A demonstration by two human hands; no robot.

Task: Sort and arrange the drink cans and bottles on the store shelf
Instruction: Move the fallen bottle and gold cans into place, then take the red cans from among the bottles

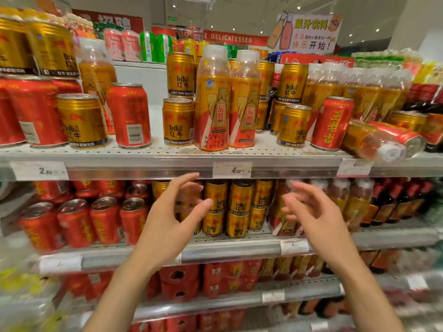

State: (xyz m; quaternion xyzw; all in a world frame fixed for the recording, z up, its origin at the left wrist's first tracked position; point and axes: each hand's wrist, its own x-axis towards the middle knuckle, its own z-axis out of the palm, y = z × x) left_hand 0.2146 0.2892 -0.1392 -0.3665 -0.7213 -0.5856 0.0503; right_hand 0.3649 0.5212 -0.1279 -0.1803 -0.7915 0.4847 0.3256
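Observation:
On the top shelf (167,161) two upright orange drink bottles (212,101) stand side by side at the middle. Gold cans (177,122) and red cans (129,115) are mixed around them. At the right one bottle (374,142) lies on its side next to a toppled red can (405,137). My left hand (172,216) and my right hand (314,214) hover below the shelf edge, both with fingers spread and holding nothing. They are in front of the second shelf's gold cans (239,207).
Price tags (232,170) line the shelf rail. The second shelf holds red cans (76,221) at left and dark bottles (393,207) at right. Red multipacks (179,281) fill the lower shelves. A paper sign (306,32) stands above the display.

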